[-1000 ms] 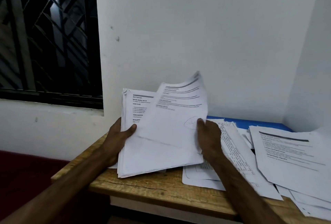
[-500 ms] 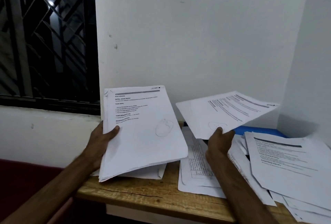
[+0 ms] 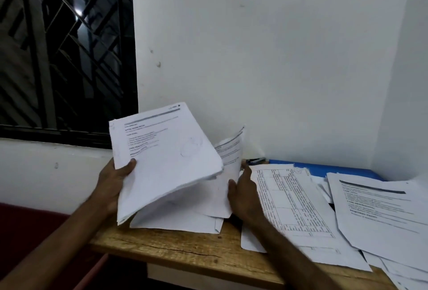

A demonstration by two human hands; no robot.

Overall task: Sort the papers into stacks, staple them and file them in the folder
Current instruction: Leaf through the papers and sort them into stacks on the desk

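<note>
Left hand (image 3: 111, 185), fingers clamped on the stack (image 3: 166, 162), which is tilted above the desk (image 3: 185, 250). Right hand (image 3: 243, 194) against a curling sheet (image 3: 229, 162); pinching or pushing, can't tell. Best lay it square on the low pile (image 3: 180, 222). Loose papers (image 3: 382, 211) cover the folder (image 3: 335, 169); stapler (image 3: 256, 161) behind.

Bare wood shows only along the front strip of the table (image 3: 185, 250), left of centre; a hand could reach in there. Overlapping loose sheets (image 3: 301, 208) bury the right half. The raised stack (image 3: 166, 157), gripped by the left hand (image 3: 113, 183), roofs the left end. The right hand (image 3: 243, 194), pinching a curled sheet (image 3: 229, 162), plugs the middle gap. The wall (image 3: 278, 81) is close behind, with the stapler (image 3: 256, 161) and blue folder (image 3: 335, 169) lying along it.
</note>
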